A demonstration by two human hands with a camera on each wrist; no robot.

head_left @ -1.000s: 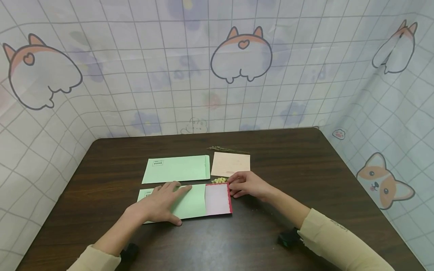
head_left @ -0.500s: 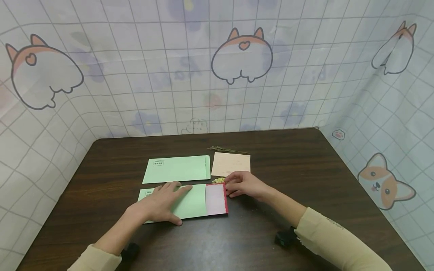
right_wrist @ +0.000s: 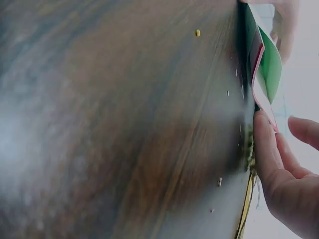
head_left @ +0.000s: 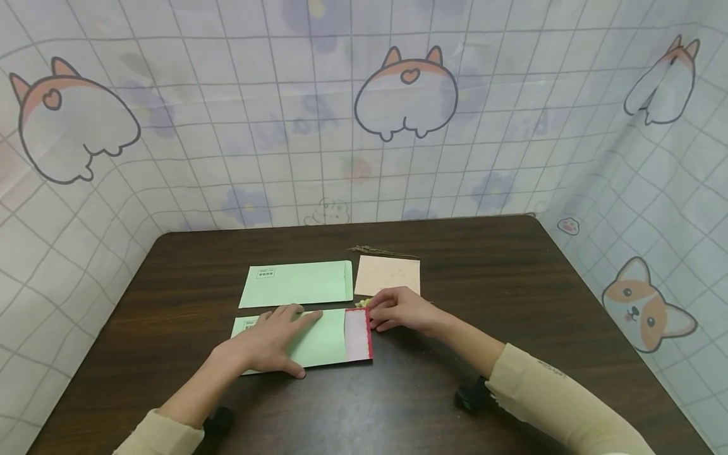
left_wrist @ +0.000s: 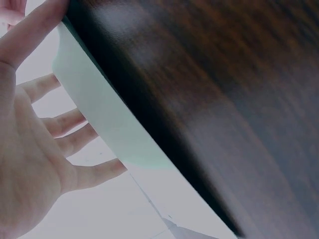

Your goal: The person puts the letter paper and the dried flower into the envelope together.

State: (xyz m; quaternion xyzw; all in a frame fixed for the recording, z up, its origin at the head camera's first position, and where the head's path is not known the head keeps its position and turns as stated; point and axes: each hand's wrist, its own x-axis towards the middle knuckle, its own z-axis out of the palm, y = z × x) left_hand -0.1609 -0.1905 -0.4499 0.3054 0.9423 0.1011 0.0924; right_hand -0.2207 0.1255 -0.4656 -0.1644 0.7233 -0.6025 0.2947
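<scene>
A pinkish-white card with a red scalloped border point(head_left: 357, 337) sticks partly out of a green envelope point(head_left: 327, 341). Across that envelope my left hand point(head_left: 273, 338) rests with fingers spread; its fingertips touch the far side in the left wrist view. My right hand point(head_left: 406, 309) touches the card's outer edge. In the right wrist view, its fingers point(right_wrist: 265, 142) meet the card's end while the thumb point(right_wrist: 304, 130) stands apart. The envelope's mouth gapes around the card there. Small yellow dried flowers point(head_left: 363, 303) lie behind, partly hidden by the right hand.
A second green envelope point(head_left: 296, 284) lies flat farther back. Right of it is a peach-coloured sheet point(head_left: 388, 273), with dried sprigs point(head_left: 382, 252) behind. Tiny yellow crumbs point(right_wrist: 198, 33) dot the dark wooden table point(head_left: 483, 272). A patterned cloth point(head_left: 341, 158) surrounds the table.
My right hand has moved left, and the card has slid deeper into the envelope, so less of it shows. The left hand has stayed in place on the envelope.
</scene>
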